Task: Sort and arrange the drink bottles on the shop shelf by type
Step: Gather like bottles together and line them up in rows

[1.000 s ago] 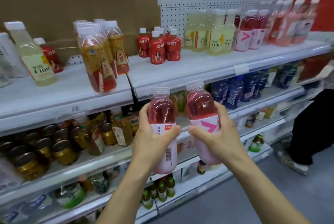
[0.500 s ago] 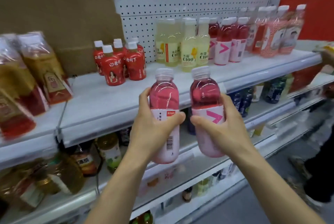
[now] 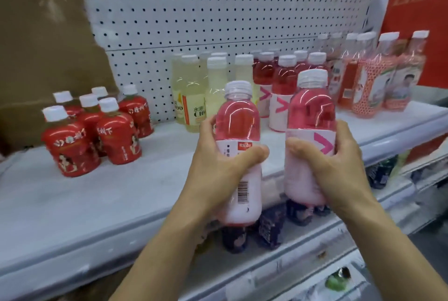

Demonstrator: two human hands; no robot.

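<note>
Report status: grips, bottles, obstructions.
Left grip holds left pink bottle, right grip holds right pink bottle. Both upright before the shelf. Matching pink row behind; yellow bottles beside it.

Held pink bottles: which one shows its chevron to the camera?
The right bottle, in the right hand; the left bottle, in the left hand, shows a barcode instead.

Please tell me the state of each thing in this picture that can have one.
left hand: grips the left bottle
right hand: grips the right bottle
left bottle: capped, upright, held before the shelf
right bottle: capped, upright, held likewise
red bottles: capped, standing on the shelf
yellow bottles: capped, standing grouped
standing pink bottles: capped, beside the yellow bottles
</note>
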